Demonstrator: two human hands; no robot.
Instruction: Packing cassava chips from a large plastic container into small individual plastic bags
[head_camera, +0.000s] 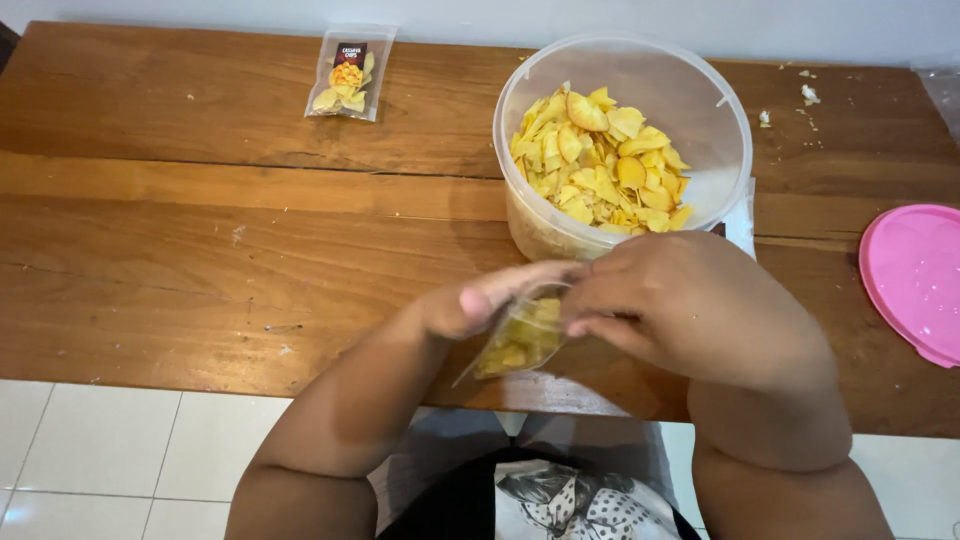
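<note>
Your left hand (480, 300) and right hand (680, 305) pinched the small clear bag of chips (520, 340) — fingers clamped on its top edge; the tub (620, 150) stood just beyond them.

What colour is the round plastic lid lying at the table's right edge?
Pink; the round plastic lid shows best in the head view.

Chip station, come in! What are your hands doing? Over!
Left hand and right hand pinching small clear chip bag. Chip tub just behind. Nothing in the way.
</note>
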